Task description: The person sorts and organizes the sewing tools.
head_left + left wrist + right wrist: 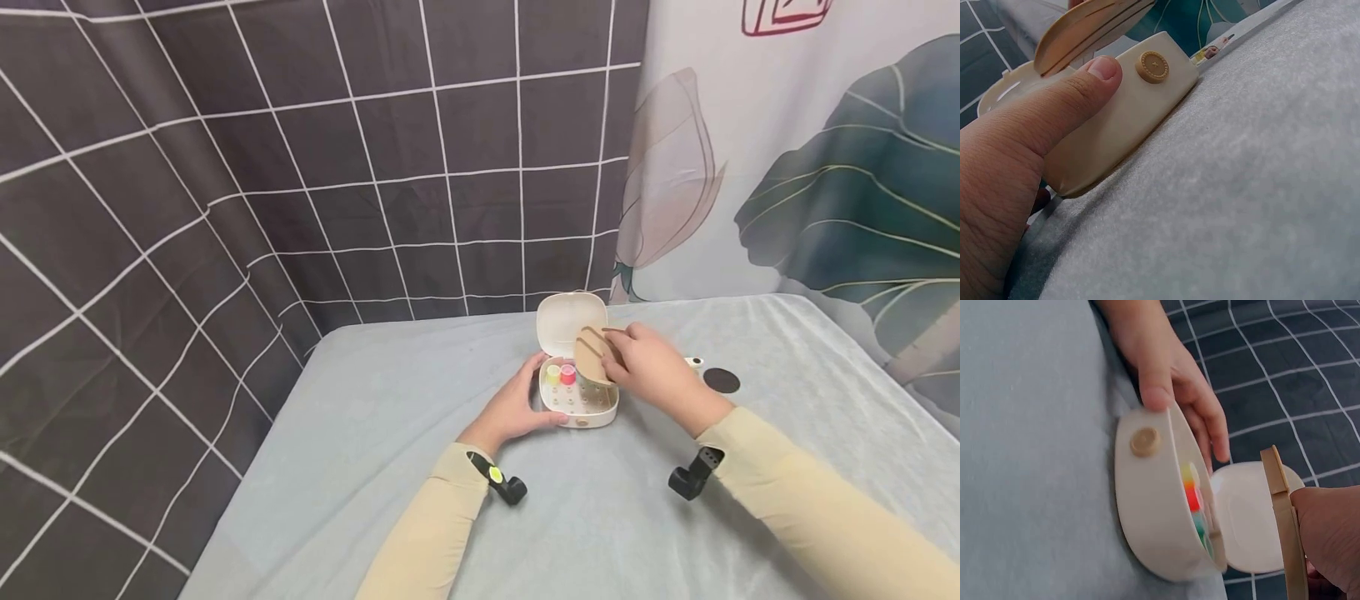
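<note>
Two hands at work over one cream storage case [600,419], which sits on a pale grey-blue cloth [420,467], lid [558,321] raised at the back. Left hand [512,410]: curled about the case's left side, thumb on the front wall, fingers along the side; grip closed to the width of that corner. Right hand [652,371]: pinches a tan panel [588,358] marked with darker lines, thumb and fingers closed down to its thickness at the right edge. Panel is tilted above the case's right half, partly in front of the lid. Case interior: yellow spool [553,374] and pink-red spool [567,374] side by side near the back left; rows of small pegs [570,400] in front. Right wrist view adds teal and green contents beyond the red; their shape is blurred. Round tan button [1152,67] on the front wall. Right of the case: dark disc [722,380] lying flat, small white object [693,362] just beside it, partly hidden by the right hand. Backdrop: dark grid-patterned curtain [390,150].
</note>
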